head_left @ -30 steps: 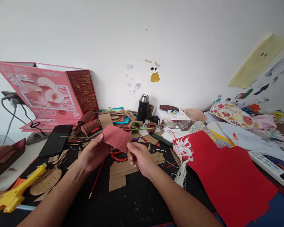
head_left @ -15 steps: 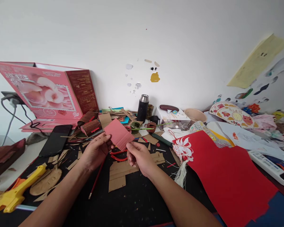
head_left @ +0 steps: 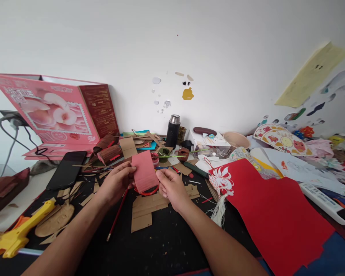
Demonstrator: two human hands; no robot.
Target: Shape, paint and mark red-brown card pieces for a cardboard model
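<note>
A square piece of pink cardboard [head_left: 145, 172] with creases near its lower edge is held up over the table. My left hand [head_left: 118, 182] pinches its left side, thumb in front. On the right, my right hand [head_left: 172, 188] has its fingers curled, thumb and forefinger closed at the card's right edge. Just behind the card, red-handled scissors or a red loop [head_left: 146, 193] partly show; I cannot tell which. Below lies a cut piece of brown cardboard [head_left: 142, 214], with a red pencil [head_left: 116, 218] to its left.
At left are a yellow glue gun [head_left: 23, 230], a black phone [head_left: 66, 170] and a pink box [head_left: 60, 111]. A black thermos [head_left: 173, 132] stands near the wall. Red paper [head_left: 270, 214] covers the right side, beside a white tassel [head_left: 219, 211]. Cardboard scraps lie around.
The pink cardboard has turned from a slanted diamond to nearly upright and shifted slightly right. My right hand has moved slightly right along with its edge.
</note>
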